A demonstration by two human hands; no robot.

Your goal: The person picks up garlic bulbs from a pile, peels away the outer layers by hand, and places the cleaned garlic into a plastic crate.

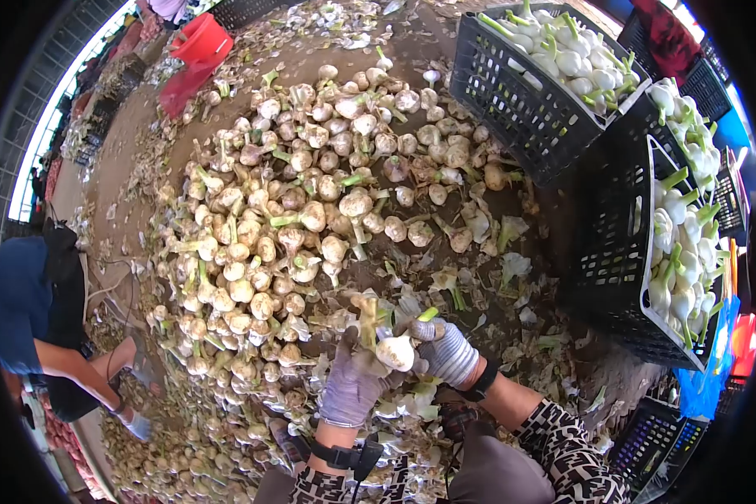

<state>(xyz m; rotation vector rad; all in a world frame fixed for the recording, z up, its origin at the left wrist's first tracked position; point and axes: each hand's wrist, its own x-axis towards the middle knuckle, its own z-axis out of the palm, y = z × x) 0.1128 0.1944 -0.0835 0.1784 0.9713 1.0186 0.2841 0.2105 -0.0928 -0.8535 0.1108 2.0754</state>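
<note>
Clean white bulbs (570, 63) are filling black crates (512, 105), but lots of brown bulbs (240, 291) are lying on the floor (109, 195). The left hand (349, 393) is clamping its fingers on a brown stalk (368, 324). One garlic bulb (396, 354) is sitting between both hands. The right hand (450, 356) is hiding its fingertips; I can't tell if they're gripping.

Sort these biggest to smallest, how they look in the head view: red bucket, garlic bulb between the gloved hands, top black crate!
1. Top black crate
2. Red bucket
3. Garlic bulb
</note>
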